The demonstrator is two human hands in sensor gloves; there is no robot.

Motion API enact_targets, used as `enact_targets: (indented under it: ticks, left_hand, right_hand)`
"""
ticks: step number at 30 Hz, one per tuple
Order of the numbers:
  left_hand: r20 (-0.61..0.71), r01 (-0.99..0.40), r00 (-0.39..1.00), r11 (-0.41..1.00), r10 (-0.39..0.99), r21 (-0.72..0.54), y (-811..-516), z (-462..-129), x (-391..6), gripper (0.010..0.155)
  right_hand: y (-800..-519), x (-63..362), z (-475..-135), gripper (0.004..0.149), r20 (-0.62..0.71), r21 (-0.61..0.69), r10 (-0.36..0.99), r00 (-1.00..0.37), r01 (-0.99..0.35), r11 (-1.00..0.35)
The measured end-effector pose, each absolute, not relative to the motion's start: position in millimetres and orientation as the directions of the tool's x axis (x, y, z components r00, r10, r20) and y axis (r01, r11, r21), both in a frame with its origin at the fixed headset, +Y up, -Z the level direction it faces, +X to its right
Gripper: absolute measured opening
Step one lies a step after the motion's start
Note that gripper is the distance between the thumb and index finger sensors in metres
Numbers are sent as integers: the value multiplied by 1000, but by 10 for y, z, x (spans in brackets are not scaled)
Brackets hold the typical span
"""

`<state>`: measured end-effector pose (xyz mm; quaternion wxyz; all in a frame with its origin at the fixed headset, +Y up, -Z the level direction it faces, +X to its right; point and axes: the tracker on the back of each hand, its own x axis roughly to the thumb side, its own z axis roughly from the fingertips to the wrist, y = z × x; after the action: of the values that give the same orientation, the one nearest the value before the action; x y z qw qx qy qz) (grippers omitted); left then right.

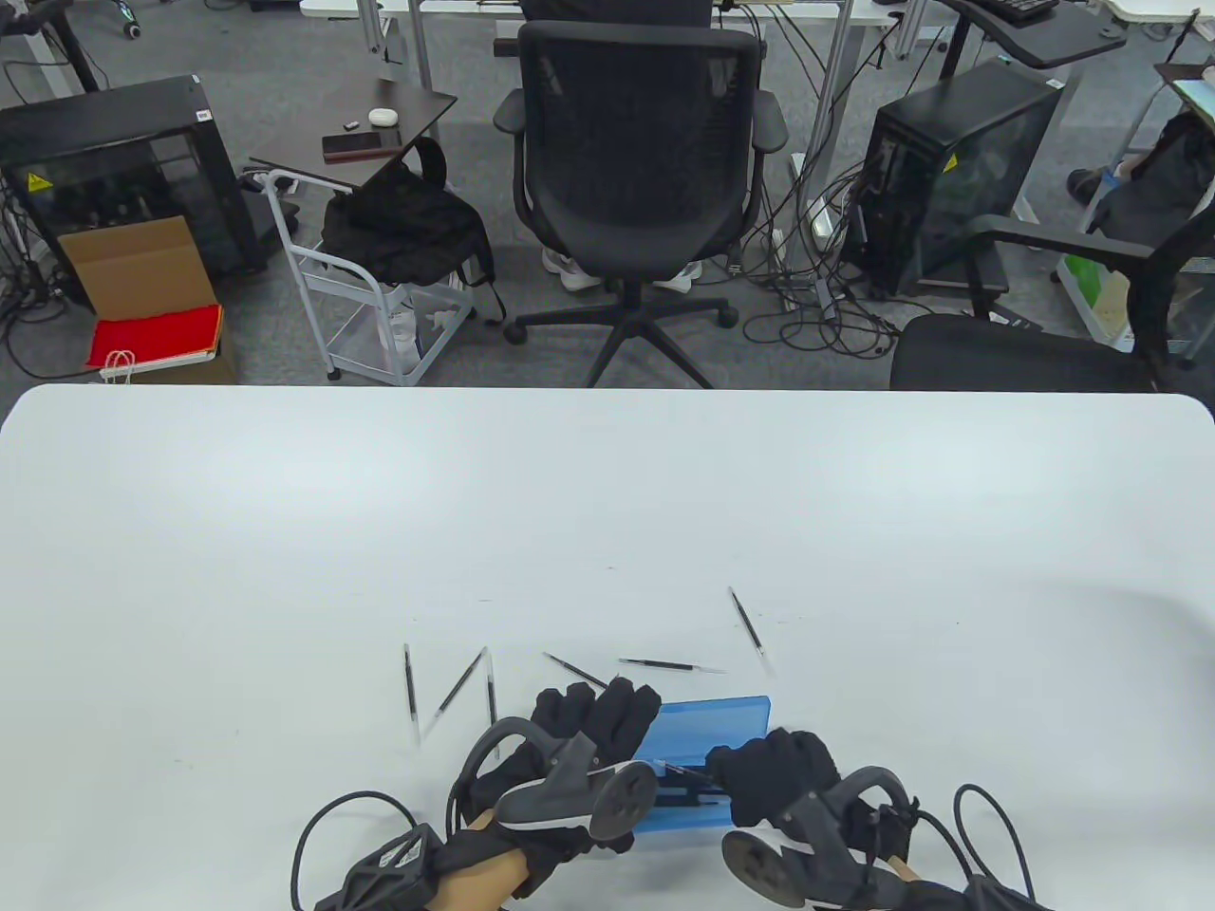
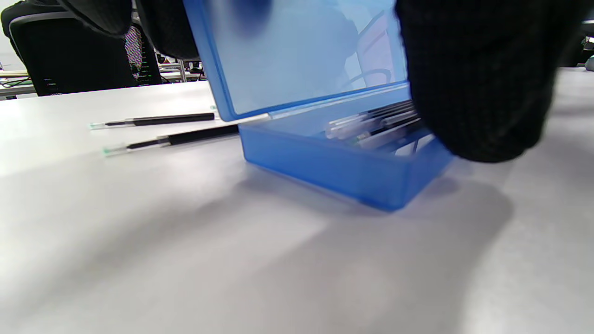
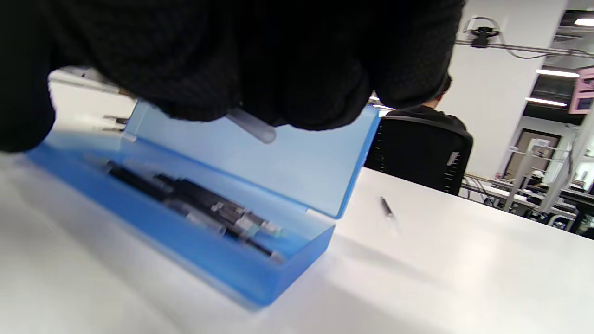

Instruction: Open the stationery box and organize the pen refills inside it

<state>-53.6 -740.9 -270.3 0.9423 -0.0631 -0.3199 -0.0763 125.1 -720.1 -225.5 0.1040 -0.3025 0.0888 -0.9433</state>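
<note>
The blue translucent stationery box (image 1: pixel 707 723) lies near the table's front edge with its lid raised. Its tray (image 3: pixel 209 260) holds several black refills (image 3: pixel 195 199), also seen inside the tray (image 2: pixel 343 171) as refills (image 2: pixel 376 123). My left hand (image 1: pixel 598 716) holds the lid's left end, its fingers (image 2: pixel 171 28) behind the lid. My right hand (image 1: pixel 769 769) hovers over the tray's right part, fingers curled round a pen refill (image 1: pixel 685 771) whose clear end (image 3: pixel 253 126) sticks out below the glove (image 3: pixel 278 60).
Several loose refills lie on the white table beyond the box: one (image 1: pixel 410 688) at the left, a pair (image 1: pixel 460 688) (image 1: pixel 492 697), one (image 1: pixel 574 669), one (image 1: pixel 669 664) and one (image 1: pixel 750 626) at the right. Office chairs (image 1: pixel 636 161) stand past the far edge.
</note>
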Motion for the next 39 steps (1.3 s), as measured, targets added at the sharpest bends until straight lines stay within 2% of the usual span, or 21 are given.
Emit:
enact_targets:
  ticks: [3, 7, 11, 20, 24, 31, 39]
  left_hand:
    - [615, 190, 781, 980, -112, -63, -7408, -2702, -531, 128]
    - [612, 199, 781, 979, -126, -53, -7407, -2695, -523, 128]
    - [610, 201, 782, 978, -130, -49, -7405, -2690, -518, 129]
    - [611, 199, 782, 979, -127, -51, -7408, -2687, -515, 128]
    - [610, 199, 782, 979, -126, -53, -7409, -2687, -514, 128]
    - [611, 197, 782, 979, -124, -53, -7411, -2689, -517, 128]
    - [611, 199, 782, 979, -127, -51, -7411, -2688, -517, 128]
  right_hand:
    - [-7288, 1163, -2277, 55, 590, -195, -239, -771, 152, -969]
    - [-7358, 1054, -2288, 54, 614, -246, -308, -727, 194, -949]
    - [-7408, 1005, -2314, 54, 632, -256, -322, -705, 203, -945]
    - [-7400, 989, -2336, 54, 640, -224, -271, -719, 163, -961]
    - [-7293, 1002, -2319, 53, 646, -171, -189, -740, 101, -980]
    - [-6890, 1094, -2360, 50, 570, -161, -34, -821, -71, -985]
    - [-6555, 1251, -2632, 50, 481, -221, -18, -877, -101, -970]
